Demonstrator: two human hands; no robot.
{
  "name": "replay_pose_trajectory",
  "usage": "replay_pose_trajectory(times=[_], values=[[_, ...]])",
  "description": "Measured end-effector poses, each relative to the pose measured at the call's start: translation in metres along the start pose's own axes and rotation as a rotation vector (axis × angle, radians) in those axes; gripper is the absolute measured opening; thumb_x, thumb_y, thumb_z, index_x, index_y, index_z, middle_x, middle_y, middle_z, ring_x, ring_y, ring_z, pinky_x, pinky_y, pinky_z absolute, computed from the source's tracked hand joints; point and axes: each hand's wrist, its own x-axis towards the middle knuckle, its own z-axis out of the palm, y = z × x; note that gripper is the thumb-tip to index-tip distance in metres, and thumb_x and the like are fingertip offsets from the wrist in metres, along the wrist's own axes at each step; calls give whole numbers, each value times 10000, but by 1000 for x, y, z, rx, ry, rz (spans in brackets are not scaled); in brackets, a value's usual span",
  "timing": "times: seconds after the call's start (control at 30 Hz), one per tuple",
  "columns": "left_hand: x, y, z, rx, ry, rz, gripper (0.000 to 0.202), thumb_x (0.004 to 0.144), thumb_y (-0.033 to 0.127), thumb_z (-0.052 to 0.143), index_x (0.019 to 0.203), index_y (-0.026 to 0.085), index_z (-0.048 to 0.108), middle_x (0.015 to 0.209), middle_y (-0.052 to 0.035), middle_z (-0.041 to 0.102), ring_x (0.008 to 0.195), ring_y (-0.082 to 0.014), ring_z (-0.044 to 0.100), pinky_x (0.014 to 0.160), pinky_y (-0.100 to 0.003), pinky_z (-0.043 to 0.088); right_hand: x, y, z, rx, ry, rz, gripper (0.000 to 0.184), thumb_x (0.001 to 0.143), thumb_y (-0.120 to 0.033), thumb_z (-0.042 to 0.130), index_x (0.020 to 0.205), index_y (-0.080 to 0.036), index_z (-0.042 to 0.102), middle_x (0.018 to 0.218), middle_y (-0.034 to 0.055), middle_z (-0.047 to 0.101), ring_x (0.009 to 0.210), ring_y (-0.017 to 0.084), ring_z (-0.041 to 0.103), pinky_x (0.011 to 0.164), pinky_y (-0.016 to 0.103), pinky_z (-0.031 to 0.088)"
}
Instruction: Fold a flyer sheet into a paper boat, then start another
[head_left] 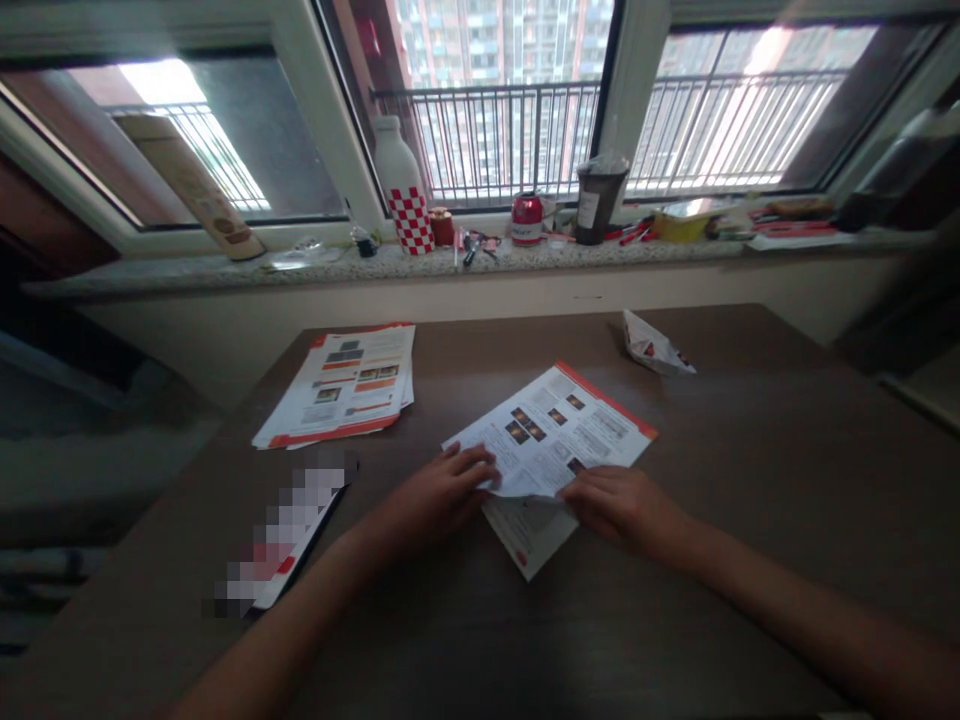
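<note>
A printed sheet of paper [547,440] with a red-orange edge and small photos lies turned cornerwise on the table in front of me. Its near edge is bent or folded, and a paler corner of paper [529,540] sticks out below it toward me. At the left end of this edge, my left hand [454,485] has its fingers on top of the paper, with the thumb mostly hidden. My right hand [619,505] is closed on the right end of the same edge, fingers curled. Farther back on the right stands a small folded paper piece [654,345], boat-like in shape.
A stack of printed sheets [345,385] lies at the back left of the brown table [750,480]. Nearer me is a flat, pixelated object [289,540]. Along the windowsill stand a checkered bottle [409,195], a red can [526,220], a dark cup [598,200] and clutter.
</note>
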Motion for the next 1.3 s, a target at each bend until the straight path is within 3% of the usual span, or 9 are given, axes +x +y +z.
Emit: replay_pose_trajectory(times=[0.1,0.23,0.37,0.57,0.9,1.13,1.3], values=[[9,5,-2,-73,-38,37,230,1053,234,587,1270,278,649,1510,-82,581,1485,-307,458,1206,-561,402,-3,-3,3,54,19,38,151,1037,-192,540,1106,-195,675,973,93,765,895,233,731,761,368,565],[12,9,-5,-172,-43,17,426,972,399,746,1368,299,625,1572,-97,534,1535,-340,381,1237,-605,342,-2,-4,6,165,45,88,149,1026,-171,541,1103,-199,666,1009,92,754,944,229,704,790,364,552],[10,13,-6,-246,-16,-7,387,998,390,716,1365,294,636,1535,-93,573,1502,-308,438,1254,-595,319,0,-6,5,326,29,124,172,1019,-159,566,1142,-221,669,1103,80,746,1045,212,680,897,371,547],[7,18,-2,-302,4,-12,322,991,347,732,1301,297,664,1453,-83,635,1409,-275,543,1280,-601,258,3,-8,3,543,-13,281,89,1028,-242,620,1074,-235,697,1112,56,722,1063,193,668,936,361,545],[5,17,-3,-373,-9,-14,306,988,387,718,1281,307,682,1382,-69,684,1416,-287,535,1292,-594,197,8,-12,0,736,-45,390,171,1042,-363,632,1081,-250,754,1153,63,722,1095,203,674,986,391,542],[5,18,-10,-450,-48,13,363,1024,545,609,1268,287,686,1390,-78,681,1442,-310,509,1297,-585,150,9,-9,-6,817,-88,421,181,1022,-357,665,1060,-258,810,1179,60,727,1092,198,691,980,371,547],[4,15,-10,-451,-55,14,360,1034,559,582,1241,288,700,1408,-78,674,1452,-320,498,1295,-602,140,9,-6,-8,812,-137,401,182,1017,-357,666,1060,-262,816,1185,63,734,1073,198,701,969,378,556]])
